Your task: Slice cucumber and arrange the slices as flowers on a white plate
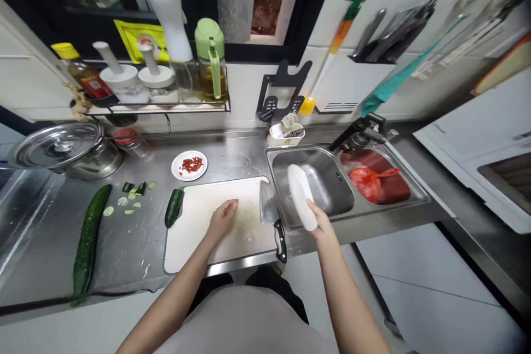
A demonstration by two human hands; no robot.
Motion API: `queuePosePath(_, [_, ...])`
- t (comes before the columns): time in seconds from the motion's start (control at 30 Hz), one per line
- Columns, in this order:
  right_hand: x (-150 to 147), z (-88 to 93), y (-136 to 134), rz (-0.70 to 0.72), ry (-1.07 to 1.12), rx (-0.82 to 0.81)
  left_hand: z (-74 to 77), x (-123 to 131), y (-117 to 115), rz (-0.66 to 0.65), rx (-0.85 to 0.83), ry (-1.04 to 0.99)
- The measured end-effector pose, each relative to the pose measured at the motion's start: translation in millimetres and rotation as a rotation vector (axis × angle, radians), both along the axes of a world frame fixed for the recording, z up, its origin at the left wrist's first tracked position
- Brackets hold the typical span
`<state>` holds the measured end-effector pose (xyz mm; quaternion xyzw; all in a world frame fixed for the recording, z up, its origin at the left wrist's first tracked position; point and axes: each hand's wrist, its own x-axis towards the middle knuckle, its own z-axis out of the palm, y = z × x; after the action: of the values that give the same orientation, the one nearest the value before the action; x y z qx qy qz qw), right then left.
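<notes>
My right hand (321,221) is closed on the rim of a white plate (302,196), held tilted on edge over the left sink basin. Above a white cutting board (194,238) hovers my left hand (223,218), its fingers loosely curled with nothing visible in them. A kitchen knife (269,204) with a black handle lies along the board's right side. At the board's left edge sits a short cucumber piece (173,207). Behind the board, a small white plate (189,166) bears chopped red bits (193,164).
A long cucumber (91,238) and several cucumber scraps (130,196) lie on the steel counter at left. A lidded pot (83,155) stands behind them. The right basin holds a red bag (367,183) beside the black faucet (359,135). Above the counter runs a condiment rack (161,109).
</notes>
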<state>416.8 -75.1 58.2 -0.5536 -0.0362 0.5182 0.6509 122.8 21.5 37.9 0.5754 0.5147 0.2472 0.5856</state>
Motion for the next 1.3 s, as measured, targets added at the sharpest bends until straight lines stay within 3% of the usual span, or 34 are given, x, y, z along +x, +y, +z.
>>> queuePosePath(0.1, [-22.5, -6.9, 38.9, 0.039, -0.028, -0.089, 12.8, 21.7, -1.9, -0.071, -0.267, -0.259])
queuePosePath(0.27, [-53.6, -16.8, 87.7, 0.016, -0.078, -0.113, 25.7, 32.0, 6.8, 0.018, -0.410, -0.491])
queuePosePath(0.47, [-80.7, -27.8, 120.4, 0.072, -0.156, -0.095, 12.1, 39.6, 35.9, 0.229, -0.508, -0.800])
queuePosePath(0.57, [-90.9, -33.9, 136.1, 0.110, -0.224, -0.124, 0.0, 40.7, 52.9, 0.368, -0.479, -0.733])
queuePosePath(0.67, [-94.5, -40.2, 152.3, 0.145, -0.319, -0.139, -9.3, 33.7, 71.4, 0.458, -0.392, -0.529])
queuePosePath(0.8, [-88.6, -45.7, 171.1, 0.284, -0.528, -0.233, -16.5, 16.9, 99.3, 0.336, -0.371, -0.281])
queuePosePath(0.97, [-71.7, -46.8, 187.7, 0.453, -0.702, -0.286, -24.7, 1.6, 130.4, 0.196, -0.387, -0.198])
queuePosePath(1.17, [-57.3, -51.0, 202.2, 0.577, -0.837, -0.274, -40.4, 5.0, 146.5, 0.203, -0.281, -0.155])
queuePosePath(1.3, [-51.6, -53.5, 208.8, 0.647, -1.001, -0.308, -46.4, 7.0, 153.4, 0.208, -0.189, -0.003])
